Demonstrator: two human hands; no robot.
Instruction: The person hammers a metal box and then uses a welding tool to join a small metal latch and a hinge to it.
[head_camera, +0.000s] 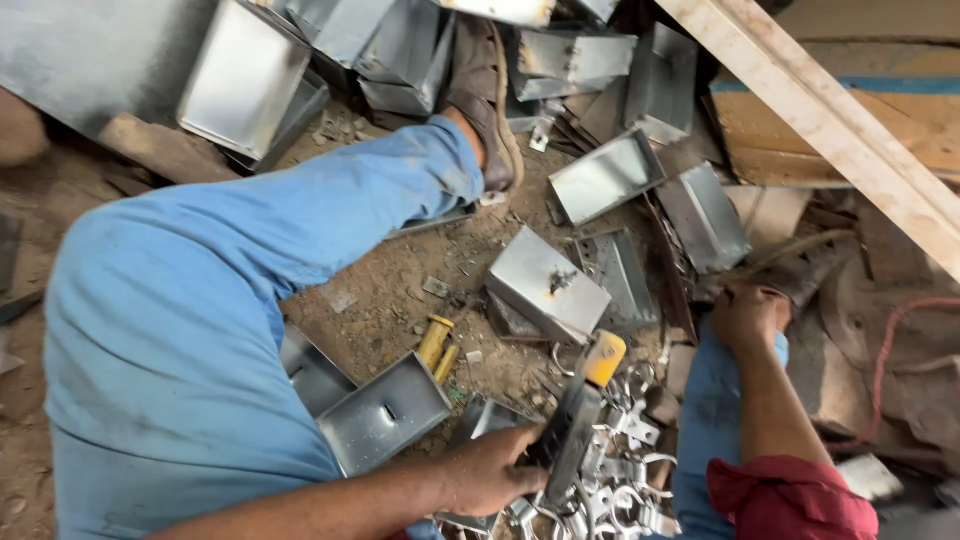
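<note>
Left hand (492, 470), low in the middle of the frame, is wrapped around the dark body of a long hand tool (578, 415), whose long axis runs up and to the right from the fist and ends in a yellow tip just below a folded grey sheet-metal box (545, 283) lying on the dirt floor (385, 290). Just right of the tool, at the bottom of the frame, lies a heap of bright metal clips (620, 470). Right hand (745, 315), farther right and higher, rests knuckles-up on the blue-trousered knee, fingers curled with nothing visible in them, so the left is plainly the nearer to both tool and clips.
</note>
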